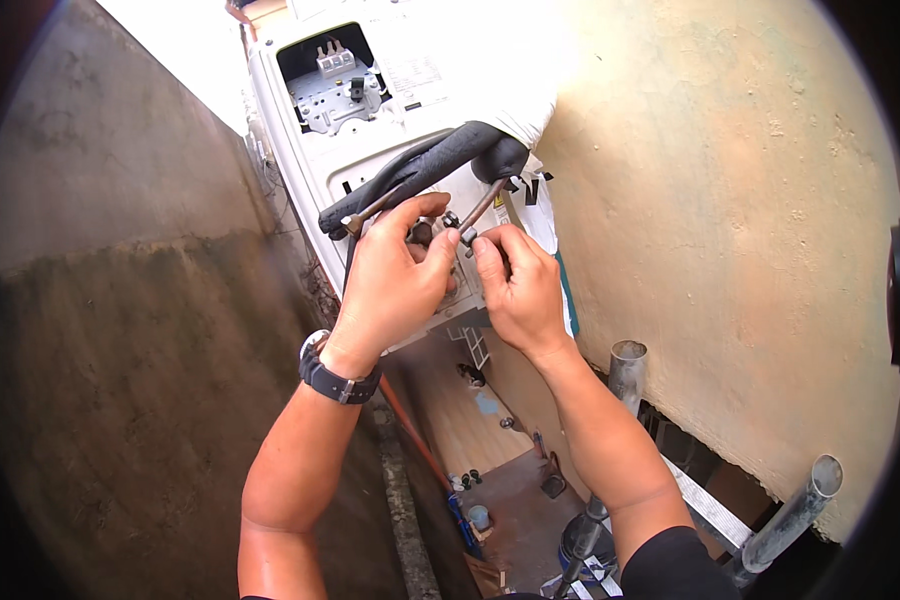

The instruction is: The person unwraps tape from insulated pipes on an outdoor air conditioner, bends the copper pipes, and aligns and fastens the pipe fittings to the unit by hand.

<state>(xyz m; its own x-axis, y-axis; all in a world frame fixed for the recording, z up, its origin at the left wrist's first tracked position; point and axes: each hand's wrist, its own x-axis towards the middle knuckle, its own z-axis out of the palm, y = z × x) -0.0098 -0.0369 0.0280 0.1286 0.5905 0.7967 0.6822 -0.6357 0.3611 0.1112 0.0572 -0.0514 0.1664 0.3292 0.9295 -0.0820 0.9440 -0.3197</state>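
An outdoor air-conditioner unit (440, 100) is in front of me, its upper cover off one opening. My left hand (395, 275), with a dark watch (340, 380) on the wrist, curls its fingers and thumb round the fittings low on the unit; what they grip is partly hidden. A bare copper pipe (484, 205) slants down from black foam insulation (430, 168) to the left thumb tip. At the pipe's lower end, my right hand (520, 290) pinches a small metal flare nut (468, 238). Another pipe end with a brass-coloured nut (352, 224) lies beside the left hand.
A terminal block (336, 60) shows in the opening. A stained grey wall (120, 350) stands left, a cream wall (730, 200) right. Metal tubes (795, 510) and a ladder-like rail (705, 505) are at lower right. Far below is a floor (515, 490) with tools and a bucket (582, 540).
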